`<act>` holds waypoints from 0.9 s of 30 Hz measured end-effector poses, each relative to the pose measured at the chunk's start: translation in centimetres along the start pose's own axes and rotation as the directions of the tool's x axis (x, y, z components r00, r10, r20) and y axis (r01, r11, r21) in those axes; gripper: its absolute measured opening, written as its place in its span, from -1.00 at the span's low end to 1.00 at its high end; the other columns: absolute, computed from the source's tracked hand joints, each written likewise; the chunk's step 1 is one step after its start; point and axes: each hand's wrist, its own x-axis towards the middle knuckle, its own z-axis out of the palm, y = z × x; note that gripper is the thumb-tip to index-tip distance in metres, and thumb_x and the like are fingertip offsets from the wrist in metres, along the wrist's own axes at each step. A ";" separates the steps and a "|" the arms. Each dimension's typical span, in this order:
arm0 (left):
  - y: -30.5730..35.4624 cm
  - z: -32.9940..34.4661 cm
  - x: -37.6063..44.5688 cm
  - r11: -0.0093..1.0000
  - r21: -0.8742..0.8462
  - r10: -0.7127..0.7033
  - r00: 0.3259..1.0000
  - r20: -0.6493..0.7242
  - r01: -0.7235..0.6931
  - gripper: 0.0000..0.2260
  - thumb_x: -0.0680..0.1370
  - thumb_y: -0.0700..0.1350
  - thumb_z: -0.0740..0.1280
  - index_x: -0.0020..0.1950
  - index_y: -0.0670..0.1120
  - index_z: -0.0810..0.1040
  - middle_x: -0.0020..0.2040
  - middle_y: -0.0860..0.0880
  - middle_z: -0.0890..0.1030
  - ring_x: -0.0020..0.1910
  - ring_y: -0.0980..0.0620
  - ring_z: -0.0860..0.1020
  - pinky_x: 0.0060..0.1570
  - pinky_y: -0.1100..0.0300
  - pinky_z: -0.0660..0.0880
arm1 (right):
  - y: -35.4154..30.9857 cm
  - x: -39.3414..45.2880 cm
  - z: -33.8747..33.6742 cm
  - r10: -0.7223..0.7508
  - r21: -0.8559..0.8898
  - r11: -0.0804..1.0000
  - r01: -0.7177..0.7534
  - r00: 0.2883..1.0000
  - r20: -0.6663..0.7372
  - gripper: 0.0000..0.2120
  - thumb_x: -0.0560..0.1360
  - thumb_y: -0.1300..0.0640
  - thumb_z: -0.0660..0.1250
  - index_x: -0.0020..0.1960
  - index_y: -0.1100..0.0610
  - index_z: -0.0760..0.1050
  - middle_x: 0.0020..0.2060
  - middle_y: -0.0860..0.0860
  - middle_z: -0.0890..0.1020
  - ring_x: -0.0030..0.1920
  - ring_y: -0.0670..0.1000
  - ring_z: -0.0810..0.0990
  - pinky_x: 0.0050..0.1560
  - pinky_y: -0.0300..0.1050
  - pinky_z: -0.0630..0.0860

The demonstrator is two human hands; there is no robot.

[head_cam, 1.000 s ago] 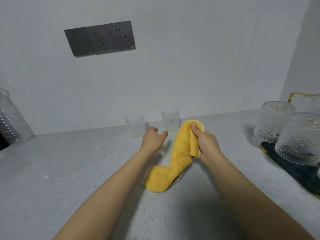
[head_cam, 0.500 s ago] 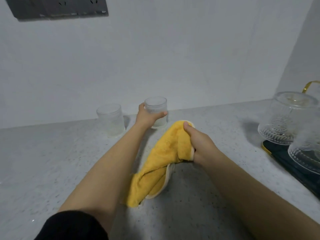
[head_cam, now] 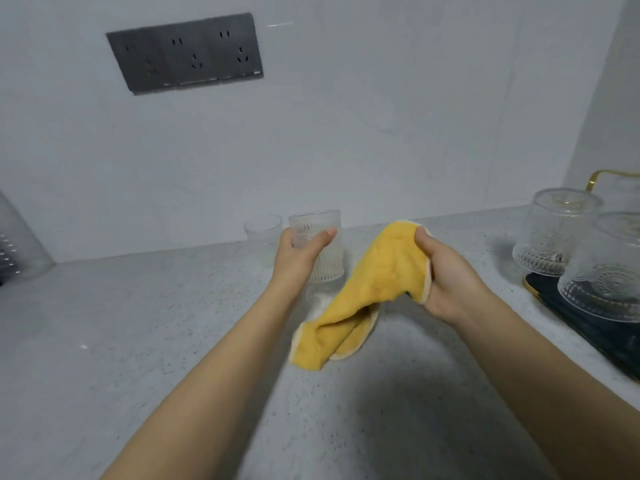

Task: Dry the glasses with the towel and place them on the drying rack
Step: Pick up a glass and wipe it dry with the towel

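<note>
Both hands are closed on something: the right hand [head_cam: 446,271] has its thumb and fingers bunched round the upper end of the yellow towel [head_cam: 367,292], and the left hand [head_cam: 299,252] is wrapped round a ribbed glass [head_cam: 323,251], thumb across its front, fingers hidden behind. Nearest the camera, the towel's free end trails down and seems to rest on the speckled grey counter [head_cam: 138,341], folded over itself with a pale edging showing. A little farther out, the held glass stands upright just left of the towel's raised end; its base appears to be lifted off the counter, though the blur makes that hard to settle. Behind it and slightly left, a second glass [head_cam: 263,237] sits near the wall, untouched by either hand. Off to the right, two glasses [head_cam: 554,233] stand upside down on the dark drying rack [head_cam: 588,320] with its gold rim, and something further back is too blurred to name. Judging by this, the step in hand is fetching the next glass to be wiped, with at least two already racked. What comes next would seem to call for bringing glass and towel together, working cloth round the outside and into the bowl, then inverting it beside the others. On the wall above is a dark socket panel [head_cam: 185,53]
</note>
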 end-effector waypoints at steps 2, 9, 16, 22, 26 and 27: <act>1.0 -0.8 -2.6 0.999 -0.033 -0.003 1.000 0.019 0.004 -0.25 0.22 0.35 0.51 0.27 -0.03 0.51 0.16 -0.01 0.63 0.16 0.01 0.60 0.16 0.02 0.52 | -0.2 -2.3 0.9 -0.057 0.003 0.998 0.057 0.997 0.054 -0.52 0.60 -0.09 0.07 0.31 0.24 0.43 0.13 0.14 0.61 -0.03 0.04 0.65 -0.22 -0.12 0.62; 2.7 -0.6 -11.6 0.984 -0.152 -0.106 0.993 -0.047 0.098 -0.12 0.16 0.42 0.49 0.29 -0.11 0.47 0.17 -0.06 0.63 0.13 0.01 0.61 0.20 -0.02 0.52 | 4.3 -9.4 3.2 -0.307 -0.490 0.801 0.344 0.939 0.157 -0.58 0.56 -0.16 0.09 0.24 0.04 0.50 0.14 0.03 0.61 0.11 -0.03 0.59 0.23 -0.04 0.46; 1.5 1.4 -14.5 0.983 -0.182 0.017 0.993 0.116 0.004 -0.61 0.50 0.11 0.38 0.09 -0.20 0.65 0.03 -0.24 0.69 0.05 -0.20 0.66 0.16 -0.15 0.54 | 8.6 -10.2 2.1 -0.474 -0.580 0.618 0.531 0.840 0.263 -0.90 0.57 -0.09 0.13 0.04 -0.28 0.37 0.15 -0.12 0.47 0.19 -0.16 0.47 0.05 -0.53 0.36; 1.0 1.9 -14.4 0.961 -0.257 -0.058 0.985 0.160 0.098 -0.58 0.47 0.09 0.40 0.19 -0.17 0.61 0.07 -0.20 0.69 0.06 -0.15 0.66 0.04 0.03 0.60 | 8.0 -8.6 1.5 -0.353 -0.391 0.852 0.349 0.934 0.065 -0.65 0.54 -0.19 0.10 0.13 -0.06 0.53 -0.06 -0.09 0.66 -0.06 -0.11 0.64 0.02 -0.14 0.54; 0.0 1.7 -14.6 0.945 -0.270 -0.132 0.969 0.210 0.187 -0.52 0.40 0.14 0.42 0.24 -0.06 0.55 0.09 -0.09 0.69 0.04 0.00 0.67 -0.03 0.15 0.60 | 7.0 -7.3 1.1 -0.102 -0.138 0.986 0.098 0.994 -0.027 -0.53 0.52 -0.20 0.17 0.11 0.15 0.59 -0.06 0.15 0.70 -0.02 0.17 0.66 0.10 0.16 0.55; -0.2 1.5 -14.5 0.940 -0.281 -0.138 0.967 0.213 0.196 -0.52 0.39 0.15 0.40 0.24 -0.05 0.55 0.10 -0.08 0.69 0.05 -0.01 0.67 -0.01 0.13 0.60 | 7.1 -7.1 0.9 -0.096 -0.126 0.988 0.092 0.995 -0.021 -0.51 0.52 -0.20 0.16 0.14 0.16 0.58 -0.04 0.16 0.69 0.01 0.17 0.66 0.11 0.18 0.54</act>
